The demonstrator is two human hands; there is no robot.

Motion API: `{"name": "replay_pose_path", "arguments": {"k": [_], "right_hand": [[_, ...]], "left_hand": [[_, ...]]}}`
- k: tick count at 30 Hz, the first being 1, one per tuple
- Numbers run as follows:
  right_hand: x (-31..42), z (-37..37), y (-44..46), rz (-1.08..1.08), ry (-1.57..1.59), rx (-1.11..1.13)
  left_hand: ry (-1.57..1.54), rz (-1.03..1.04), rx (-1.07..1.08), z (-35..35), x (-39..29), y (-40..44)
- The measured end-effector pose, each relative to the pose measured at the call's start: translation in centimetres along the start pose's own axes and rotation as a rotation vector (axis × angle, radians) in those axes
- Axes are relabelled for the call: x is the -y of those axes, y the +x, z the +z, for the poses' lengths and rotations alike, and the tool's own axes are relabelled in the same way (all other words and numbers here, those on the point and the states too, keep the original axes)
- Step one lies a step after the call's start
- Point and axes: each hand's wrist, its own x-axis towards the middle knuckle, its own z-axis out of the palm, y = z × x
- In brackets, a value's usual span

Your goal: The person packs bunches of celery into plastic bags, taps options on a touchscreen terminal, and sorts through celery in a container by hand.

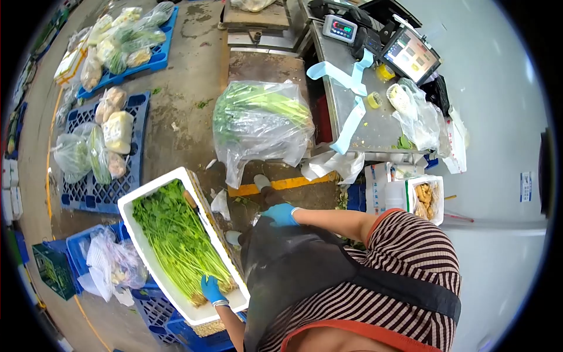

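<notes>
Your left hand [214,290], in a blue glove with a pale band at the wrist, reaches down over the near end of a long white foam box [153,258] and lies against the lower stalks of a bundle of leafy green celery-like vegetables [182,234]. Its forearm comes up from the bottom edge of the view, and the fingers point away from you, close to the pale root ends; you cannot tell from here whether they pinch any stalks or only rest on them. The greens lie lengthwise in the box, leaves at the far end, roots toward you, and the box sits slantwise to the left of your body. Your right arm, bare below a striped sleeve [410,246] with a red hem, stretches across your front, the elbow only slightly bent. Your right hand [281,215], also blue-gloved, is at the far edge of your black apron [293,264], back upward, fingers toward the box yet well apart from it; their tips are hidden, so you cannot tell whether they are spread or closed. Beyond it lies a clear plastic bag of long green vegetables [264,120].
</notes>
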Motion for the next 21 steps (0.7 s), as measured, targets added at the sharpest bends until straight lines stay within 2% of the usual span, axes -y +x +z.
{"name": "replay_pose_path", "arguments": {"k": [2, 3, 4, 5, 6, 8, 10, 11, 12, 13, 14, 16, 19, 21], "right_hand": [[0.5, 1.4, 0.3, -0.048, 0.0, -0.007], [2.6, 0.0, -0.5, 0.0, 0.025, 0.07], [2.7, 0.8, -0.8, -0.014, -0.032, 0.06], [3.3, 0.7, -1.0, 0.005, -0.038, 0.109], [2.0, 2.6, -1.2, -0.081, -0.048, -0.011], [2.6, 2.5, -1.7, -0.008, 0.022, 0.056], [2.7, 2.7, -2.4, -0.008, 0.069, 0.069], [2.1, 3.5, -2.4, 0.013, -0.057, 0.029], [1.6, 3.8, -2.5, 0.122, -0.002, 0.114], [0.9, 4.3, -2.6, 0.137, 0.077, 0.079], [0.2, 4.8, -2.5, 0.054, -0.023, 0.052], [0.3, 5.3, -2.5, 0.048, 0.037, -0.04], [2.1, 4.8, -1.5, 0.164, 0.05, 0.135], [3.6, 4.7, -0.7, 0.104, 0.051, 0.212]], "left_hand": [[-0.044, 0.001, 0.026, -3.0, 4.3, 2.5], [0.289, 0.201, 0.025, -4.1, 7.2, 4.8], [0.354, 0.241, 0.084, -5.5, 10.8, 6.6], [0.457, 0.175, 0.087, -4.9, 10.6, 5.7], [0.208, 0.097, 0.058, -2.3, 6.6, 0.7], [0.303, 0.161, 0.013, -1.5, 7.1, -1.0], [0.605, 0.129, -0.065, -2.3, 9.5, -0.5], [0.754, 0.105, -0.101, -2.6, 10.6, 0.0], [0.897, 0.144, -0.118, -3.0, 12.7, 0.9], [0.817, 0.066, -0.132, -3.2, 13.0, 0.4], [0.816, 0.053, -0.1, -3.5, 13.2, 0.5], [0.785, 0.015, -0.133, -3.5, 13.5, 0.2], [0.837, 0.003, -0.106, -3.7, 14.0, 1.2], [0.865, 0.067, -0.344, -3.4, 13.8, 1.5]]}}
